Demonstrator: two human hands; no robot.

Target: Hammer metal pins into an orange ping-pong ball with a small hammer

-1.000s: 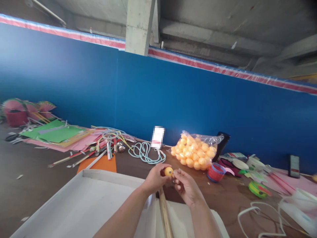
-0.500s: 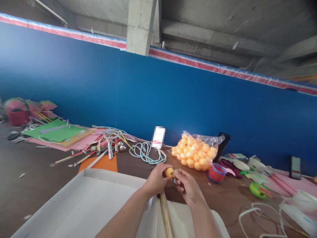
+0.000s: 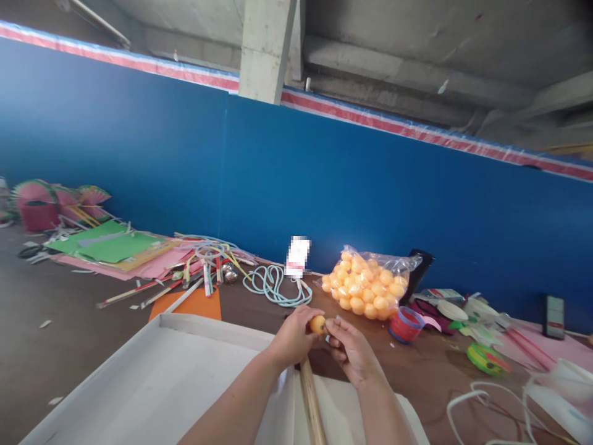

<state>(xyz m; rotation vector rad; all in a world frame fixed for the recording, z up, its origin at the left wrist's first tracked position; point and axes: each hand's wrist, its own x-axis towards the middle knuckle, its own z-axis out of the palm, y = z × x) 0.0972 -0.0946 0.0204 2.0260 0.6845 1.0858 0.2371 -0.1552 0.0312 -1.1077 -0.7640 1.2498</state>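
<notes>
An orange table tennis ball (image 3: 317,324) with a small dark mark on its right side is held in the fingertips of my left hand (image 3: 291,340). My right hand (image 3: 353,352) is closed in a pinch right beside the ball, its thumb and forefinger at the marked side. A small pale bit shows under those fingers, too small to name. Below the hands a round wooden stick (image 3: 312,402) runs towards me, across a white cardboard tray (image 3: 204,322) and a pale sheet or flap. Beyond the hands lies a clear plastic bag of similar orange balls (image 3: 364,290).
Light blue cord (image 3: 273,287) lies coiled behind my left hand. Coloured paper (image 3: 115,247) and strips are heaped at left. To the right are a red-and-blue tub (image 3: 406,324), green tape (image 3: 486,357), white cord (image 3: 467,395) and a phone (image 3: 553,316).
The ball has turned slightly in my left fingers, its dark mark now further to the right. Both hands stay in nearly the same place; the view has shifted a little.
</notes>
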